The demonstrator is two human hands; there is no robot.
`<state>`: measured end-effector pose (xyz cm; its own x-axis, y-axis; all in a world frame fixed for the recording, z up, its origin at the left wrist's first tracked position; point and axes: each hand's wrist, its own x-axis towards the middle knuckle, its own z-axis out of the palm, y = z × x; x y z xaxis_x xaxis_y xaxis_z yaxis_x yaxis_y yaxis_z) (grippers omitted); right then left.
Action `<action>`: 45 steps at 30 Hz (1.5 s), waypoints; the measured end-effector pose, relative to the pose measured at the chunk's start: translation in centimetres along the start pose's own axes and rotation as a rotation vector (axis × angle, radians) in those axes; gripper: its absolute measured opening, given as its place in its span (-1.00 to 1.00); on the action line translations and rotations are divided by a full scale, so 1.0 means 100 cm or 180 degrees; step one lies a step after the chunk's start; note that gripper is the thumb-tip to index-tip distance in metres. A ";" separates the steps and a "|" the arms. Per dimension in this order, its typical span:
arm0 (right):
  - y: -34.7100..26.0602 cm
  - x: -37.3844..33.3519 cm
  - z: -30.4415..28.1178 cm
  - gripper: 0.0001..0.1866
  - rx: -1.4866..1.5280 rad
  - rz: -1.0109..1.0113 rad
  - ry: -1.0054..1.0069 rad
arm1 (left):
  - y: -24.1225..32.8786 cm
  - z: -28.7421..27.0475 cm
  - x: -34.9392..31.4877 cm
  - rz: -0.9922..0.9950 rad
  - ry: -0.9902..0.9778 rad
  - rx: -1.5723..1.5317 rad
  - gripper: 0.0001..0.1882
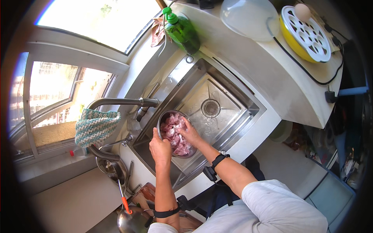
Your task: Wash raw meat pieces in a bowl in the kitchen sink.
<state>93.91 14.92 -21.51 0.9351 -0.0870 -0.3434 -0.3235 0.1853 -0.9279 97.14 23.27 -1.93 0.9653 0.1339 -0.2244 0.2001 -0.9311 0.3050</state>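
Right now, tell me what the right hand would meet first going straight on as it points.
Probably the pink meat in the metal bowl, already at the right hand; exact depth is unclear.

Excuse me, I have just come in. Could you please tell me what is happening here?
A person is handling raw meat in a bowl at the sink. The left hand holds the bowl's side; the right hand is on the meat. Whether the bowl rests on anything, I cannot tell.
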 end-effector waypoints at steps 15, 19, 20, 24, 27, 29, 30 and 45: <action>-0.018 -0.004 -0.039 -0.20 0.0419 -0.0215 0.0467 | 0.062 -0.003 -0.020 0.0784 0.0224 0.0400 -0.36; -0.022 -0.003 -0.056 -0.22 0.0195 -0.0533 0.0617 | 0.058 0.004 -0.022 0.0708 0.0185 0.0011 -0.35; -0.021 -0.002 -0.061 -0.23 0.0095 -0.0556 0.0636 | 0.063 0.006 -0.022 0.0711 0.0178 -0.0053 -0.35; -0.022 -0.002 -0.068 -0.24 0.0237 -0.0450 0.0651 | 0.082 0.006 -0.028 0.0758 0.0159 0.0032 -0.36; -0.027 -0.005 -0.061 -0.24 0.0592 -0.0370 0.0590 | 0.085 0.005 -0.028 0.0569 0.0083 0.0198 -0.35; -0.027 -0.007 -0.055 -0.24 0.0932 -0.0179 0.0529 | 0.082 0.007 -0.028 0.0569 0.0199 0.0405 -0.36; -0.025 -0.006 -0.053 -0.24 0.0929 -0.0171 0.0531 | 0.081 0.008 -0.028 0.0565 0.0190 0.0404 -0.36; -0.008 -0.016 -0.068 -0.36 -0.1781 -0.0433 -0.0048 | -0.082 0.070 -0.009 -0.0752 -0.0951 -0.2552 -0.48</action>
<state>91.72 8.22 -21.25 0.9743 -0.0592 -0.2172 -0.2235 -0.3732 -0.9004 93.50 28.41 -10.70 0.8221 0.0940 -0.5615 0.5542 -0.3576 0.7516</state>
